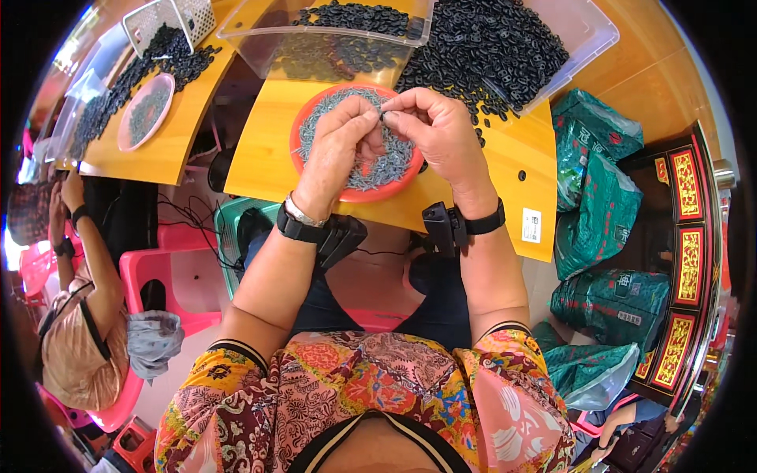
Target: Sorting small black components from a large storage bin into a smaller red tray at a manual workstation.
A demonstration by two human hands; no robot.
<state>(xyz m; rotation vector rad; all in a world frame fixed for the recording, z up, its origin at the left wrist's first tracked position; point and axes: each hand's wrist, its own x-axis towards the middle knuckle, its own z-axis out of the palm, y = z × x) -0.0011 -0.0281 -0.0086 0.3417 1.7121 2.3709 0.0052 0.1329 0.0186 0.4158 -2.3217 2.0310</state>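
Over a red round basin (298, 154) full of small grey pieces (382, 175), my two hands meet with their fingertips almost touching. My right hand (434, 126) pinches a small black piece (383, 116) between thumb and forefinger. Closed in a pinch beside it is my left hand (343, 146); what its fingertips grip, if anything, is too small to make out. Behind the basin lies a heap of small black oval pieces with holes (481, 47). A few of them are scattered near my right wrist.
A clear plastic box (323, 47) stands behind the basin, and another clear bin (587, 39) lies at the back right. Green bags (599, 213) crowd the right side. On the left table are a pink dish (126, 130) and a white basket (193, 24); a person (87, 331) sits nearby.
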